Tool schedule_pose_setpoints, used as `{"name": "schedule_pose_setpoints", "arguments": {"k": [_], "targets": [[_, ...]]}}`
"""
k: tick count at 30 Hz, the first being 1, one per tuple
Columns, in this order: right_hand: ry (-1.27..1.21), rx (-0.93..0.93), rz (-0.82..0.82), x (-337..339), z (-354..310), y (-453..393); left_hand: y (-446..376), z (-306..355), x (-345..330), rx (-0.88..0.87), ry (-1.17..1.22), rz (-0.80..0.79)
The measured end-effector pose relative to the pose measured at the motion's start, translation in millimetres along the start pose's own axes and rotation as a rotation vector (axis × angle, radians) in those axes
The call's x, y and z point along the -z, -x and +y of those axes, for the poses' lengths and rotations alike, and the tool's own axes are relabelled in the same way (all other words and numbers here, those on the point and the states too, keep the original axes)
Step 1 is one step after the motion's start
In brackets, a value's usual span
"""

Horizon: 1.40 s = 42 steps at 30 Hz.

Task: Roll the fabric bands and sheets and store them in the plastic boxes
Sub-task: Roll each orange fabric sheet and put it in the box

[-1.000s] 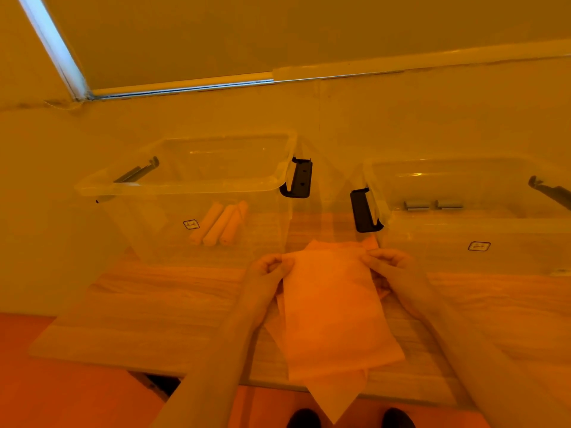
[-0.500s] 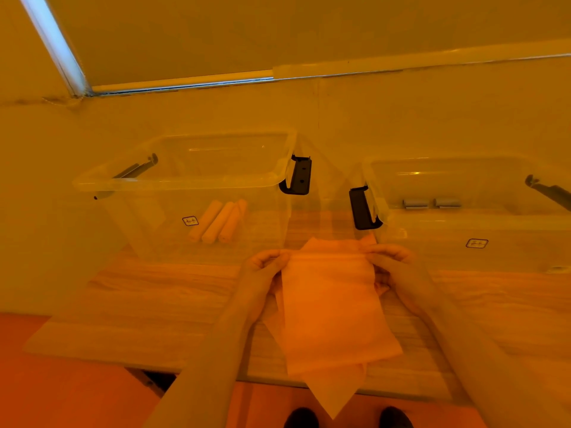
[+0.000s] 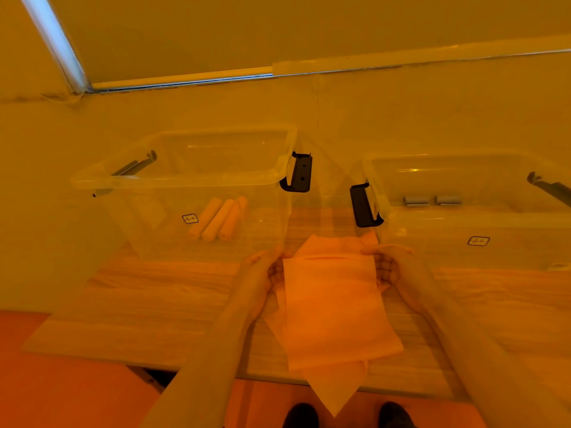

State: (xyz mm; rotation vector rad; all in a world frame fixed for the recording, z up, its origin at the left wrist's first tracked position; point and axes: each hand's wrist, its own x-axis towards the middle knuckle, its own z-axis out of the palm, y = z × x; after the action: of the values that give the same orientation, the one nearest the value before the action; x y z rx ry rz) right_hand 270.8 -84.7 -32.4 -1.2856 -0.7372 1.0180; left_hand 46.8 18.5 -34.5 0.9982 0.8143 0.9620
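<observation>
An orange fabric sheet (image 3: 333, 307) lies on top of other orange sheets on the wooden table (image 3: 160, 291), hanging over the near edge. My left hand (image 3: 262, 270) pinches its far left corner and my right hand (image 3: 391, 264) pinches its far right corner, with the far edge folded over towards me. Behind them stand two clear plastic boxes. The left box (image 3: 191, 177) holds three orange fabric rolls (image 3: 219, 219). The right box (image 3: 463, 217) holds two grey rolls (image 3: 432, 200).
Black clip handles (image 3: 299, 173) stick out on the boxes' facing sides, with a narrow gap between the boxes. A wall rises right behind them. My shoes (image 3: 301, 415) show on the orange floor below the table's near edge.
Both hands have turned the sheet's far edge over towards me, starting a fold or roll. The hands stayed at the corners.
</observation>
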Motion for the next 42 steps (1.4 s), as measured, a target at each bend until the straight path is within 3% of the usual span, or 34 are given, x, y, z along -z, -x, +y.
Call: {"name": "schedule_pose_setpoints", "arguments": {"k": [5, 15, 23, 35, 42], "targets": [[0.088, 0.008, -0.054, 0.6, 1.9, 0.9, 3.0, -3.8, -0.9, -0.033, -0.167, 0.016], [0.115, 0.012, -0.036, 3.9, 2.2, 0.9, 4.7, -4.7, 0.1, -0.052, -0.178, 0.027], [0.154, 0.017, -0.046, 0.7, -0.5, 3.4, 4.0, -5.0, 2.4, -0.105, -0.264, -0.057], [0.008, -0.004, -0.091, 4.1, 0.2, 1.4, 5.4, 3.0, 5.7, -0.001, 0.017, -0.096], [0.006, -0.002, -0.063, 4.1, 0.8, 1.2, 4.9, 2.4, 0.1, 0.006, -0.007, -0.077]]}}
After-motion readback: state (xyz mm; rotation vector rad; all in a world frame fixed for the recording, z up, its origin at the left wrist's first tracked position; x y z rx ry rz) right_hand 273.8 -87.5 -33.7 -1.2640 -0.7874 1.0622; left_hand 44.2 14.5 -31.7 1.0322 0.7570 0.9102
